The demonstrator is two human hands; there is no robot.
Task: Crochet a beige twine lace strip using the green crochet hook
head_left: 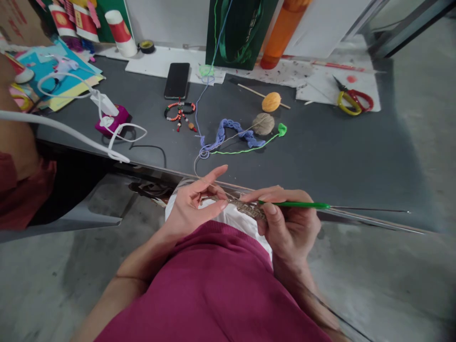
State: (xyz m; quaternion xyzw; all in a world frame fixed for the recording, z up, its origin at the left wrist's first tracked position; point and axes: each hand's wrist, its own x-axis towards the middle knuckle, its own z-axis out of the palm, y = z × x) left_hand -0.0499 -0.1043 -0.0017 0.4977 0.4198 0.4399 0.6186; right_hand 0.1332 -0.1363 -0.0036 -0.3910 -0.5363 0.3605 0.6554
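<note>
**Grey tabletop, crochet work held at its edge**

Concrete floor [377, 280] spreads around a dark grey table [320, 156], whose front edge runs across the view. Along the far side stand a dark green gift bag [237, 33] and an orange tube [283, 28], both cut off by the frame. The bag's faint printed lettering is too small to read, as is the marking on the red-and-white rolls [119, 33] beside it. At the left edge, a red sleeve [21, 190] belongs to another person, whose arm is partly cut off.

The person's magenta top [213, 289] fills the bottom of the view, over a white shirt hem. Just over the table edge, the left hand [192, 204] pinches a tan crocheted strip [247, 208] between thumb and fingers, with the index finger raised. The right hand [288, 223] pinches a green-handled crochet hook [294, 204] beside the strip. Fingers partly hide the strip, and the hook's tip is hard to make out.

On the table lie a black smartphone [177, 80], a ball of tan yarn [264, 124], a blue crocheted chain [231, 134], and a green cord [245, 150]. Nearby are an orange yarn ball on a wooden stick [271, 102], a beaded loop [180, 111], and scissors with red and yellow handles [352, 101].
</note>
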